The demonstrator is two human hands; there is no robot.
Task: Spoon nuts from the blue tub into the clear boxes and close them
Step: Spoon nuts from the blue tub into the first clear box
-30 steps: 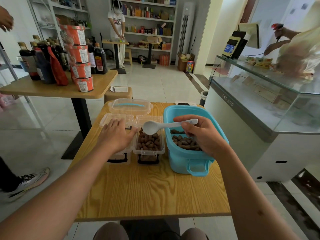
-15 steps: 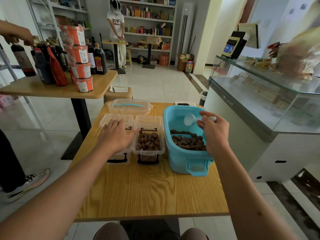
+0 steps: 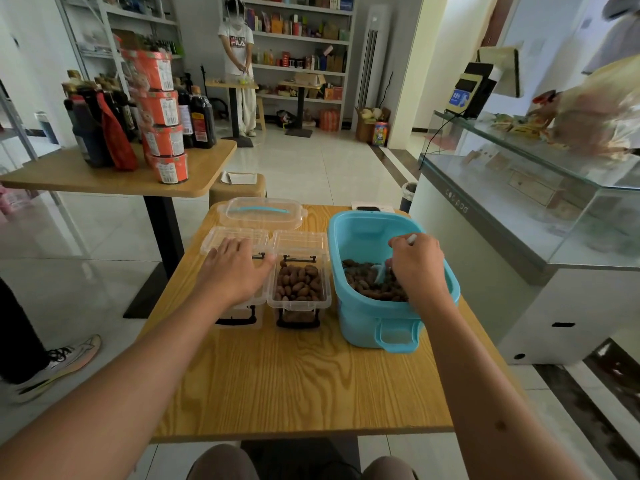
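Lettering "FILA" shows on bystander's white shirt (image 3: 236, 46) beyond blue tub (image 3: 367, 327).

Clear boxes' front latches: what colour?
Black, on both clear boxes; clearest in the head view, on the nut-filled one.

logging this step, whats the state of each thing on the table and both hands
blue tub: open, partly filled with nuts
spoon: dipped in the tub's nuts, held by right hand
right hand: gripping spoon
left hand: flat on left clear box
left clear box: lid open, contents hidden
right clear box: lid open, holding nuts
tub lid: off, behind boxes
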